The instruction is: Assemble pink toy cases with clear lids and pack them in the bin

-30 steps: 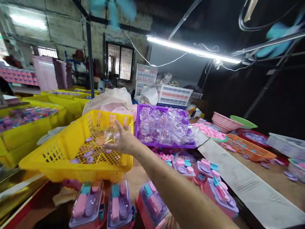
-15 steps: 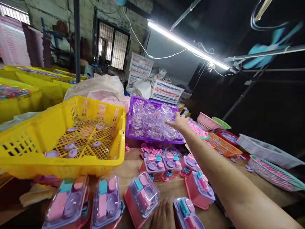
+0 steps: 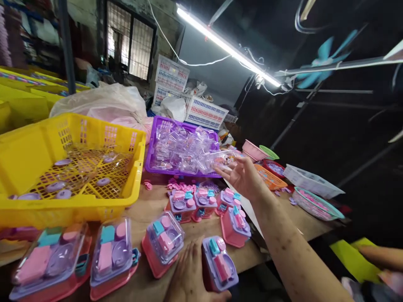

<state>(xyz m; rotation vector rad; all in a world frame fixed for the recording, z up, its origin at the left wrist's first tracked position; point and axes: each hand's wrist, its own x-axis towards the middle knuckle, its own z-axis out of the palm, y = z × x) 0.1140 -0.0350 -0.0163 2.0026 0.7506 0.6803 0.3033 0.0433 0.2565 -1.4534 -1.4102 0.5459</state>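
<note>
My right hand (image 3: pixel 247 180) reaches to the front right corner of the purple tray (image 3: pixel 185 172), its fingers closed on a clear plastic cover (image 3: pixel 220 159). More clear covers (image 3: pixel 179 144) are heaped in that tray. Low on the table, my left hand (image 3: pixel 189 270) lies against an uncovered toy kitchen box (image 3: pixel 220 262), with fingers along its left side and thumb across its near end. Left of this hand stands a pink and purple toy box (image 3: pixel 163 241) with a clear cover on. Two more covered toy boxes (image 3: pixel 111 253) stand farther left.
A yellow crate (image 3: pixel 72 209) with a few purple pieces stands at left. Uncovered toy boxes (image 3: pixel 204 201) sit in front of the tray. Along the right are an orange basket (image 3: pixel 270 178) and a green-rimmed basket (image 3: pixel 317 205). Another person's arm (image 3: pixel 382 256) shows at lower right.
My right hand has drawn back from over the tray, now with a clear cover in its fingers. My left hand shows more, its thumb around the uncovered toy box. The view has swung right.
</note>
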